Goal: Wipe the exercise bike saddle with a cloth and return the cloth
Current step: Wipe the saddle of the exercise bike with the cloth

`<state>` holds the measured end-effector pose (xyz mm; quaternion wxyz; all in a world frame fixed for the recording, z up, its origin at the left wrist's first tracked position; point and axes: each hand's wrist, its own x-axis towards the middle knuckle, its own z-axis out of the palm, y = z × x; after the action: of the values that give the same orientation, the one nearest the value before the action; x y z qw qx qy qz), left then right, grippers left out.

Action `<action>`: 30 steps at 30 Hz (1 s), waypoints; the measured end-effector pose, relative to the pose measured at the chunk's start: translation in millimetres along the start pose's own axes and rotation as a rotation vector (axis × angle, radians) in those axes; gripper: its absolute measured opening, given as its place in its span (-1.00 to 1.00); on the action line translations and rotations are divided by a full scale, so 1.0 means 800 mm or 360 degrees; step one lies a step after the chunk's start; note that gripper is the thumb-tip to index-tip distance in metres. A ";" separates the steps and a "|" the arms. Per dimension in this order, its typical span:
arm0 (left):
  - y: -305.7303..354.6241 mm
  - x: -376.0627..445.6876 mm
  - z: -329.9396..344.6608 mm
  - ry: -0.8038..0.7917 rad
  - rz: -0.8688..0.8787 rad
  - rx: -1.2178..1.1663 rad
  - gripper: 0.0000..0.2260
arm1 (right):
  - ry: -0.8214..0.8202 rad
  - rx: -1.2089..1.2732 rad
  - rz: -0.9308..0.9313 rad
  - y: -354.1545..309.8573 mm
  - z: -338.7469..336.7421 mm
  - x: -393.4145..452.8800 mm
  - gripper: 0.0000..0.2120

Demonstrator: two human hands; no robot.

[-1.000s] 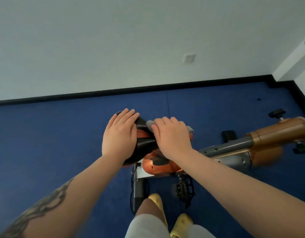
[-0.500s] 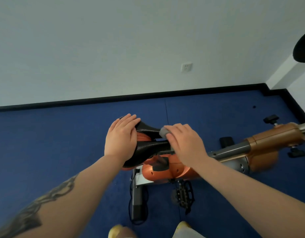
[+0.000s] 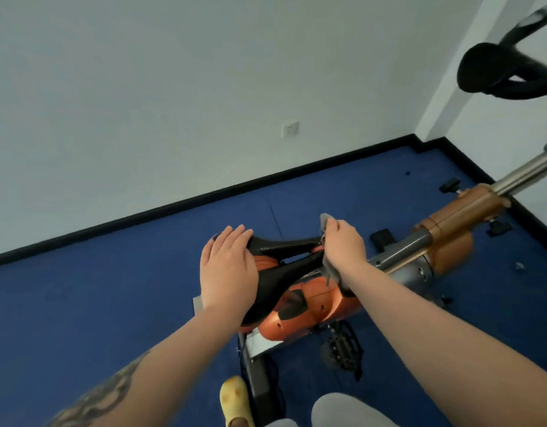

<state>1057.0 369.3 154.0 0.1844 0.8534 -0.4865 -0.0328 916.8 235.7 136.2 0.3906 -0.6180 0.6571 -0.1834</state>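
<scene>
The black exercise bike saddle (image 3: 284, 261) sits in the middle of the view, its nose pointing right, above the orange bike body (image 3: 300, 318). My left hand (image 3: 227, 269) lies flat on the saddle's wide rear part with the fingers together. My right hand (image 3: 343, 245) grips a grey cloth (image 3: 330, 272) at the saddle's nose. One corner of the cloth sticks up above the fingers and another hangs below the wrist. The hand hides the saddle's tip.
The bike frame (image 3: 451, 223) runs right to a metal post (image 3: 525, 174), with black handlebars (image 3: 500, 72) at the top right. A pedal (image 3: 343, 346) hangs below. Blue floor lies all around. My yellow shoe (image 3: 235, 399) stands beside the bike's base.
My right hand has slid the cloth from the saddle's middle toward its nose at the right. The left hand has stayed on the rear. The view has tilted and the handlebars have come into sight.
</scene>
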 end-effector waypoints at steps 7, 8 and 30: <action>-0.032 0.036 -0.023 -0.0287 0.0619 0.0152 -0.63 | 0.0479 0.0485 0.0266 -0.013 0.034 -0.065 -0.56; -0.036 0.041 -0.023 -0.0307 0.0700 0.0146 -0.63 | 0.0478 0.0492 0.0313 -0.017 0.033 -0.062 -0.55; -0.050 0.046 -0.007 -0.0265 0.0725 -0.0247 -0.68 | 0.0505 0.0511 0.0307 -0.042 0.148 -0.185 -0.38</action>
<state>1110.4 358.2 149.9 0.2114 0.6994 -0.6756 -0.0979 1016.4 400.2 128.9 0.3914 -0.4459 0.7286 -0.3423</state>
